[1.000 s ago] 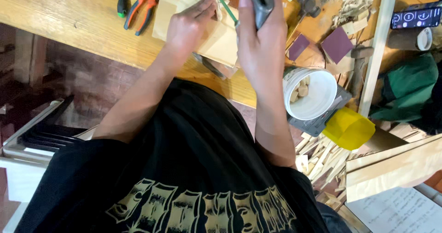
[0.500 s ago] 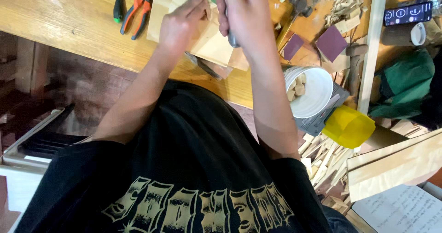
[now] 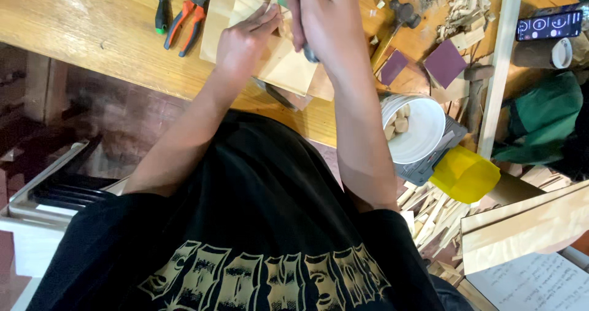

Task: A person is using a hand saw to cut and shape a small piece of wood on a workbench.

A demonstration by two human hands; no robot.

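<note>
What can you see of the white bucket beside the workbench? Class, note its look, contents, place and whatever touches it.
The white bucket is round, looks like plastic and stands open-topped, seen from above, just off the near edge of the wooden workbench. Inside lie a few small pale wood blocks against its left wall. It sits on a grey tray-like thing, with a yellow container close at its lower right. Neither hand touches it.

On the wooden bench [image 3: 73, 34], top left: orange-handled pliers [image 3: 187, 19] w/ a green-handled screwdriver [image 3: 161, 13] just beside, left of them. Right side: small hammer [image 3: 396, 19], two purple sandpaper squares [image 3: 445, 62], wood shavings [image 3: 460, 1] and a long pale wood strip [image 3: 498, 65] running top to bottom. Below the bench edge: white bucket [image 3: 423, 133] w/ small wood blocks inside, yellow cup [image 3: 465, 174] near it, green cloth [image 3: 540, 117] at far right, pile of wood offcuts [image 3: 432, 216] further down.
</note>
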